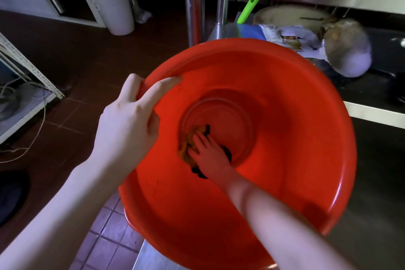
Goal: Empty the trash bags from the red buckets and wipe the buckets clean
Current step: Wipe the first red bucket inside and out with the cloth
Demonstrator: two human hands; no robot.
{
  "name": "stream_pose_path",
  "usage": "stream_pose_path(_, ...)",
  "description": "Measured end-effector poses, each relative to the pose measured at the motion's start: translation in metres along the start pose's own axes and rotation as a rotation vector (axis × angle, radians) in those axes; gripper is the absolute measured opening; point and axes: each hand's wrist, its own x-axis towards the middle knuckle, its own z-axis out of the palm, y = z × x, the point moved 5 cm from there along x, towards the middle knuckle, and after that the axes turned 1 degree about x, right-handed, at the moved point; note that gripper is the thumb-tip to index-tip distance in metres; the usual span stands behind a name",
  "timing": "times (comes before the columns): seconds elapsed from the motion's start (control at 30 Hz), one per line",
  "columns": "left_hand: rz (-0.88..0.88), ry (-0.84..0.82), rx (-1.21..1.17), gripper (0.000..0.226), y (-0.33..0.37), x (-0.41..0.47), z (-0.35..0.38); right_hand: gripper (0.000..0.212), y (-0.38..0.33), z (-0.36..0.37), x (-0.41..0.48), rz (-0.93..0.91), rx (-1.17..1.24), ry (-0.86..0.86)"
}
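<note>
A large red bucket (285, 138) fills the middle of the view, its mouth tilted toward me. My left hand (129, 120) grips its rim at the left, thumb outside and fingers curled over the edge. Deep inside, my right hand (208, 153) presses a yellow and dark cloth (188, 147) flat against the lower inner wall near the bottom. Its fingers lie straight on the cloth. No trash bag is seen in the bucket.
A steel table leg (192, 6) and shelf stand behind the bucket. On the lower shelf lie papers, a steel bowl (348, 50) and a green handle (247, 10). A white lidded pail (114, 6) stands at the back left. A metal rack (28, 68) is at left.
</note>
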Motion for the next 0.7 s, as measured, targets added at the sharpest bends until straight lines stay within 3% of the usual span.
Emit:
stream_pose_path(0.17, 0.019, 0.000, -0.003, 0.077, -0.004, 0.001, 0.000, 0.052, 0.007, -0.008, 0.020, -0.002, 0.008, -0.030)
stream_pose_path(0.27, 0.028, 0.014, 0.013, 0.076, 0.001, -0.001, 0.000, 0.062, 0.038, -0.034, 0.033, 0.180, 0.035, 0.012)
stream_pose_path(0.33, 0.021, 0.013, 0.009, 0.076, 0.002, -0.001, 0.000, 0.057, 0.071, -0.054, 0.038, 0.370, 0.064, 0.049)
stream_pose_path(0.5, 0.004, 0.003, -0.017, 0.075, -0.003, 0.001, 0.001, 0.041, 0.106, -0.040, -0.001, 0.513, -0.039, -0.103)
stream_pose_path(0.6, 0.015, 0.011, -0.019, 0.077, -0.002, 0.005, 0.003, 0.037, 0.100, -0.018, -0.027, 0.440, -0.119, -0.308)
stream_pose_path(0.7, 0.017, 0.017, -0.029, 0.077, -0.002, 0.005, 0.003, 0.040, 0.066, -0.007, -0.035, 0.318, 0.075, -0.402)
